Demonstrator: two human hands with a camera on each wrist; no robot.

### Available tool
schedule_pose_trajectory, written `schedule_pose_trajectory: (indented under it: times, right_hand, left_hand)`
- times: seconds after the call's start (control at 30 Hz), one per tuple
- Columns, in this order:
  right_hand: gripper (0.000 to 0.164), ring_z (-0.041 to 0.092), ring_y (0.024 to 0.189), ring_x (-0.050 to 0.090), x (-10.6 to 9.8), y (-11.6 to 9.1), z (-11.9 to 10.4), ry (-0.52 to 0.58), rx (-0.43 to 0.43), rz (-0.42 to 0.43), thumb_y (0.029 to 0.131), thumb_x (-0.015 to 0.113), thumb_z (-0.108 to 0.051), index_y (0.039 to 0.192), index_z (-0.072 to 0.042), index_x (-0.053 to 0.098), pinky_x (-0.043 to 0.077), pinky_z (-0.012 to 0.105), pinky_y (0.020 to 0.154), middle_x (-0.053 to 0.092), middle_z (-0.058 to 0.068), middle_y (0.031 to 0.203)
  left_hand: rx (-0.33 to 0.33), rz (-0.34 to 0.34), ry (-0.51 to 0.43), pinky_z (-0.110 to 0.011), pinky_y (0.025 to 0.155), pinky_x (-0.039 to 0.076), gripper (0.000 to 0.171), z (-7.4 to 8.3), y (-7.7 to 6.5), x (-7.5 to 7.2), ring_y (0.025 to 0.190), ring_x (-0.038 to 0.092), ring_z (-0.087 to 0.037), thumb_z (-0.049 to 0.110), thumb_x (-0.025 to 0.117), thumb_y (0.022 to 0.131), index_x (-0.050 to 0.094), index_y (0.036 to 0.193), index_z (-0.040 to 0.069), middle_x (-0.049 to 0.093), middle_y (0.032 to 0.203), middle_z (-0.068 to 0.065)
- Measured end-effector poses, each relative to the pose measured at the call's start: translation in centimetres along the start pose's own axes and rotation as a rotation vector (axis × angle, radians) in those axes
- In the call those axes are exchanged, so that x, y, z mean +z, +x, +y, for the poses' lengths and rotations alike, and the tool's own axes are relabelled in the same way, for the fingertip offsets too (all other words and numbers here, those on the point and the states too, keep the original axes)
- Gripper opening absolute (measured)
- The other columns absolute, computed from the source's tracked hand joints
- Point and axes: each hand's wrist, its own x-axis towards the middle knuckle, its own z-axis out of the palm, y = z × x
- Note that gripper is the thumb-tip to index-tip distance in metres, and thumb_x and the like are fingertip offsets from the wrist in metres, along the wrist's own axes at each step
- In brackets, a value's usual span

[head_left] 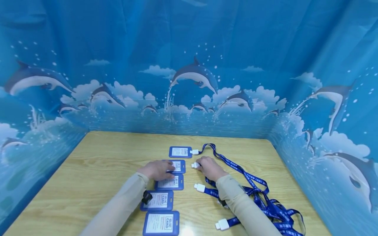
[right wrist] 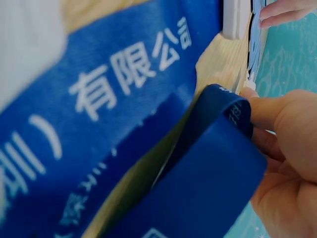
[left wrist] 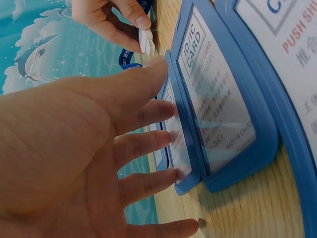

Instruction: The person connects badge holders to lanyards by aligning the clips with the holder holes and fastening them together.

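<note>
In the head view my left hand (head_left: 157, 169) lies over a blue card holder (head_left: 180, 166), second from the back in a column of several. The left wrist view shows its fingers (left wrist: 143, 148) extended, tips at the holder's face. My right hand (head_left: 211, 167) pinches the white clip (head_left: 195, 165) of a blue lanyard, just right of that same holder. Seen from the right wrist, the blue strap (right wrist: 218, 163) loops beside the right hand (right wrist: 292, 148). Clip and holder are apart. The rearmost card holder (head_left: 180, 152) has another lanyard's white clip (head_left: 194, 152) at its slot end.
More card holders (head_left: 161, 223) lie nearer on the wooden table (head_left: 109, 157). Two further white clips (head_left: 222, 224) rest on the right, their blue lanyards (head_left: 280, 213) tangled in a pile under and beside the right forearm. A dolphin-printed curtain (head_left: 189, 121) borders the table.
</note>
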Motion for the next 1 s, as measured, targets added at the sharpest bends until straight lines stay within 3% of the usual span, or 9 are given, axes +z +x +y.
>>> schedule_pose_trajectory:
  times: [0.37, 1.0]
  right_hand:
    - [0.019, 0.020, 0.091, 0.068, 0.08, -0.01, -0.21, -0.012, -0.046, 0.012, 0.095, 0.071, -0.012, 0.112, -0.004, 0.073, 0.061, 0.034, 0.083, 0.072, 0.008, 0.099]
    - [0.022, 0.021, 0.093, 0.069, 0.02, 0.21, -0.40, -0.063, -0.021, 0.000, 0.096, 0.070, -0.014, 0.115, -0.006, 0.073, 0.060, 0.035, 0.083, 0.072, 0.007, 0.101]
  left_hand:
    - [0.003, -0.003, 0.009, -0.058, 0.119, 0.035, 0.049, 0.38, -0.11, 0.04, 0.147, 0.039, -0.033, 0.049, 0.062, 0.097, 0.060, 0.141, 0.029, 0.041, 0.160, -0.002]
    - [-0.014, -0.012, 0.000, -0.057, 0.119, 0.034, 0.048, 0.68, 0.17, 0.07, 0.148, 0.038, -0.032, 0.048, 0.062, 0.097, 0.059, 0.142, 0.030, 0.040, 0.161, 0.001]
